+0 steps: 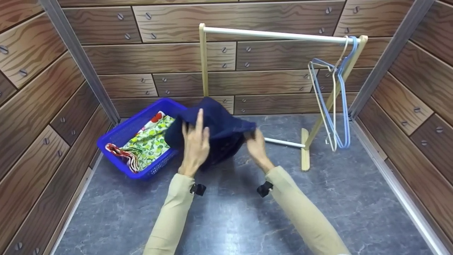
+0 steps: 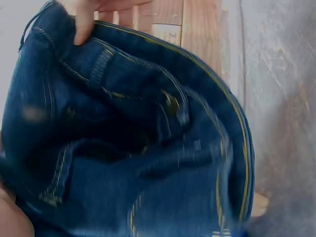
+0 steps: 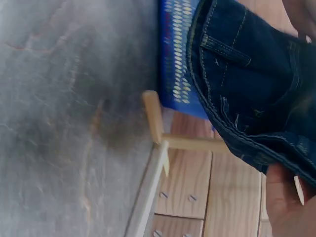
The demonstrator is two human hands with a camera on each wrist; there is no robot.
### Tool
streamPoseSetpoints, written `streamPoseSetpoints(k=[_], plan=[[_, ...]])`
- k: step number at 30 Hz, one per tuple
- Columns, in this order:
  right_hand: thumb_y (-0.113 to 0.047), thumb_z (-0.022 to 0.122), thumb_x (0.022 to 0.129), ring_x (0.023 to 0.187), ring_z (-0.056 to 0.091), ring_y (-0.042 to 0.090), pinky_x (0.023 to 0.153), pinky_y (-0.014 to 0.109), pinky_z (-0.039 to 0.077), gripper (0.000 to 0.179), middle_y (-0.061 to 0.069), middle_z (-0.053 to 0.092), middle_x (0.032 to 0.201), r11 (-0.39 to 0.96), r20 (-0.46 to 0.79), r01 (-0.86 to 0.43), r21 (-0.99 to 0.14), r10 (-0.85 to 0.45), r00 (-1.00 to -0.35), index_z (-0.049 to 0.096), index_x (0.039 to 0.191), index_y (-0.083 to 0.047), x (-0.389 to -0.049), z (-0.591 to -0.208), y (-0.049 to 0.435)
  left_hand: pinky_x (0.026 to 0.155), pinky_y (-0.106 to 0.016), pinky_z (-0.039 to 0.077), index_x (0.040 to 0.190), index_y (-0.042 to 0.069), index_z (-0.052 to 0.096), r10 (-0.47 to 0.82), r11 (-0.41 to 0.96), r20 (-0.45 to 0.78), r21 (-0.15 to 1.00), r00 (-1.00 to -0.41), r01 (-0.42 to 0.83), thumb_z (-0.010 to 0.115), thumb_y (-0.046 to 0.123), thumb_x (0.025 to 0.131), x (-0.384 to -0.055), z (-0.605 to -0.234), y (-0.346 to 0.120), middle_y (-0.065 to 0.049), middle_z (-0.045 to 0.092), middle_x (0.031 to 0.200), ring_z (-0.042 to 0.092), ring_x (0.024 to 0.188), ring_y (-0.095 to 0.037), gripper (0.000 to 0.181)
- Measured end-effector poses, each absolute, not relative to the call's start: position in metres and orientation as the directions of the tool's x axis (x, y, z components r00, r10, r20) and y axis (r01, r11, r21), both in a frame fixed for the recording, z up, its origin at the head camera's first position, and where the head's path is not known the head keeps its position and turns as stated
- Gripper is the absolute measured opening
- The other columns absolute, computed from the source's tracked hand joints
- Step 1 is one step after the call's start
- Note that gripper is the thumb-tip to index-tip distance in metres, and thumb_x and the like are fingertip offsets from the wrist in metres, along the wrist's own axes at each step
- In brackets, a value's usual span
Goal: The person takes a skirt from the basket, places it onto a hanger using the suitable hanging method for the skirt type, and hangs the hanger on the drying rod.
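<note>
Dark jeans (image 1: 220,119) between both hands (image 1: 195,146)

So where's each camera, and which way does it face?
Head: worn there, facing forward and down at denim garment; left hand, right hand, sleeves show.
Left wrist: worn there, facing the garment; fingers at top.
Right wrist: worn there, facing garment and floor; fingers lower right.
Head and right wrist views both show the basket.

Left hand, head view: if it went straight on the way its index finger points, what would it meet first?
Most likely the blue denim garment, which shows around and just ahead of the left hand; the gap in depth is unclear.
</note>
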State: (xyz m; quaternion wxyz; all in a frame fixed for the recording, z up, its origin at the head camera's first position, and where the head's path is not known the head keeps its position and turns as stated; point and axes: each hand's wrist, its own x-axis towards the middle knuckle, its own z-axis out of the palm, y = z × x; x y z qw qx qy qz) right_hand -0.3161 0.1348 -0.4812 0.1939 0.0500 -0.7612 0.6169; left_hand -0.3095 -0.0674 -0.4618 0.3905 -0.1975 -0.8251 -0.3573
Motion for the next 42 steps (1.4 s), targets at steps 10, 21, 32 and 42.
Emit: streamPoseSetpoints(k=[10, 21, 32, 42], plan=[[-0.003, 0.039, 0.102, 0.132, 0.048, 0.025, 0.114, 0.033, 0.035, 0.039, 0.023, 0.052, 0.142, 0.052, 0.384, -0.385, -0.922, 0.263, -0.885, 0.049, 0.139, 0.005, -0.324, -0.473, 0.182, 0.099, -0.048, 0.037, 0.148, 0.005, 0.042, 0.218, 0.779, 0.800, 0.202, -0.559, 0.593, 0.054, 0.033, 0.099, -0.295, -0.471, -0.034, -0.019, 0.067, 0.121, 0.056, 0.116, -0.035, 0.057], [-0.004, 0.042, 0.102, 0.102, 0.052, 0.015, 0.094, 0.026, 0.041, 0.026, 0.020, 0.062, 0.114, 0.247, 0.375, -0.299, -0.922, 0.372, -0.849, 0.059, 0.117, 0.006, -0.326, -0.493, 0.229, 0.056, -0.037, 0.052, 0.135, 0.006, 0.057, 0.288, 0.792, 0.678, 0.228, -0.676, 0.566, 0.057, 0.035, 0.098, -0.267, -0.529, 0.004, -0.009, 0.065, 0.067, 0.062, 0.058, -0.025, 0.047], [-0.013, 0.043, 0.101, 0.115, 0.052, 0.039, 0.102, 0.046, 0.039, 0.029, 0.029, 0.057, 0.116, 0.429, 0.300, -0.119, -0.896, 0.385, -0.873, 0.059, 0.114, 0.007, -0.324, -0.504, 0.271, 0.057, -0.042, 0.056, 0.145, 0.009, 0.042, 0.419, 0.735, 0.336, 0.419, -0.843, 0.533, 0.063, 0.035, 0.094, -0.259, -0.551, 0.006, -0.011, 0.068, 0.068, 0.069, 0.064, -0.029, 0.060], [-0.019, 0.043, 0.104, 0.132, 0.046, 0.035, 0.113, 0.044, 0.034, 0.040, 0.024, 0.052, 0.139, 0.440, 0.215, -0.044, -0.897, 0.348, -0.913, 0.050, 0.137, 0.002, -0.326, -0.521, 0.294, 0.083, -0.043, 0.057, 0.147, 0.004, 0.039, 0.100, 0.728, -0.194, 0.683, -0.976, -0.061, 0.061, 0.065, 0.083, -0.282, -0.561, -0.030, -0.028, 0.063, 0.122, 0.072, 0.088, -0.035, 0.090]])
